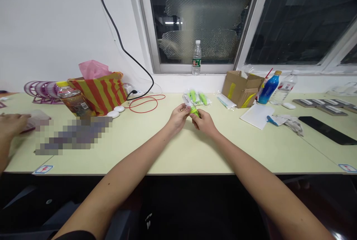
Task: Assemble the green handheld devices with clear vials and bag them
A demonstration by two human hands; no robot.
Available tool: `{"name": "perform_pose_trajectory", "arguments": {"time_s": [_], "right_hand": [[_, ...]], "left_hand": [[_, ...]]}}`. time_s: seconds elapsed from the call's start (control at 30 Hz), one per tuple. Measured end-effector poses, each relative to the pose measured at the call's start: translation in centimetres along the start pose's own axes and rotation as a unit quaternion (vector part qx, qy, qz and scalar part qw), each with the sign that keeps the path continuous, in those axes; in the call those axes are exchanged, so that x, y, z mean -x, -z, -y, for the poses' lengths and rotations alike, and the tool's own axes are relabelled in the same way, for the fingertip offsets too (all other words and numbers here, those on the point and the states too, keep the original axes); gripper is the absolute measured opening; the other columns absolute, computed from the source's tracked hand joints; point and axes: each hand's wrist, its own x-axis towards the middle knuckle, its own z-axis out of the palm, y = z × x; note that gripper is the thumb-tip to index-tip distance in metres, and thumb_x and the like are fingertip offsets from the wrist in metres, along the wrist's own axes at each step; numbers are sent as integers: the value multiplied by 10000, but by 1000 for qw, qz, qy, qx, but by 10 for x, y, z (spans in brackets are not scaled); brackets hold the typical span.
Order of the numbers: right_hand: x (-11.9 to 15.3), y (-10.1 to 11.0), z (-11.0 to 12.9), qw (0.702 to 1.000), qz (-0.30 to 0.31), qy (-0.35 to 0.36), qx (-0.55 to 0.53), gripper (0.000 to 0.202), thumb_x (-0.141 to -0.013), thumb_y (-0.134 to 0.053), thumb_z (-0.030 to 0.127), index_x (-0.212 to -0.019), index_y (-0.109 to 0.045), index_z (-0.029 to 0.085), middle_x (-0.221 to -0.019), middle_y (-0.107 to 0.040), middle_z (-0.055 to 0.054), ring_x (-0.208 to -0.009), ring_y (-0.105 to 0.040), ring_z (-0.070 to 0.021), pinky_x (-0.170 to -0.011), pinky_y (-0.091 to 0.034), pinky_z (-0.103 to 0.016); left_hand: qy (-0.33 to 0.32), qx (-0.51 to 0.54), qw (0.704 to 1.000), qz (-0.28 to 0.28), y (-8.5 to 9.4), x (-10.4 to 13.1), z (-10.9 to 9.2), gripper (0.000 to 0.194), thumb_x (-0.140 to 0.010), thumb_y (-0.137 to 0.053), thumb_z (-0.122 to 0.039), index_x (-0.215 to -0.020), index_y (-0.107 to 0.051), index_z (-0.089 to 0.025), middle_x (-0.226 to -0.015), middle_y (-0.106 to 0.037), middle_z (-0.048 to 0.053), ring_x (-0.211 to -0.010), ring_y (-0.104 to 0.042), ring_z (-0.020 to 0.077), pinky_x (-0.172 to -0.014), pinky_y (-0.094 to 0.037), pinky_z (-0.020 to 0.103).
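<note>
Over the middle of the table, my left hand and my right hand meet around a small bright green item with a clear and whitish upper end. My left fingers are closed on its left side, and the right thumb and fingers pinch its lower end. Its exact kind is too small to make out, and my fingers cover part of it. Just beyond my hands lie green items in clear plastic bags, similar in colour to the held one.
A cardboard box stands right of the bags, with bottles beside it. White paper, a glove and a black phone-like slab lie further right. Leftward are a red cable, a striped bag and another person's hand.
</note>
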Motion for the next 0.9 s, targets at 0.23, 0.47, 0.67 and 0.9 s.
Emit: {"name": "perform_pose_trajectory", "arguments": {"time_s": [0.23,0.47,0.67,0.9], "right_hand": [[2,-2,4,978,72,-97,-172,449,-790,-644,631,-840,-526,200,-616,-517,35,-430,-436,-87,-386,-333,-220],[0,-6,-2,964,100,-176,-171,466,-872,-486,668,-893,-500,203,-648,-547,6,-444,-472,-117,-405,-362,-244],[1,-6,-2,973,-49,-95,203,416,-866,-516,626,-842,-507,211,-753,-611,-32,-636,-544,-165,-540,-354,-257],[9,-12,7,946,-34,-81,312,278,-817,-598,469,-822,-479,218,-729,-594,-23,-624,-504,-171,-550,-301,-269]], "left_hand": [[27,-20,999,13,-2,3,-6,389,-733,-777,-441,-958,-691,-136,-957,-693,100,-803,-619,179,-745,-465,310],[18,-42,998,-39,-2,3,0,350,-730,-770,-425,-853,-674,-112,-791,-663,68,-713,-580,144,-716,-434,288],[-36,-66,986,-146,-1,-2,8,370,-659,-828,-364,-871,-643,-124,-802,-647,43,-778,-611,151,-782,-468,311],[-39,-98,987,-120,-1,-2,7,324,-685,-811,-369,-871,-701,-128,-874,-690,63,-816,-614,153,-835,-462,317]]}}
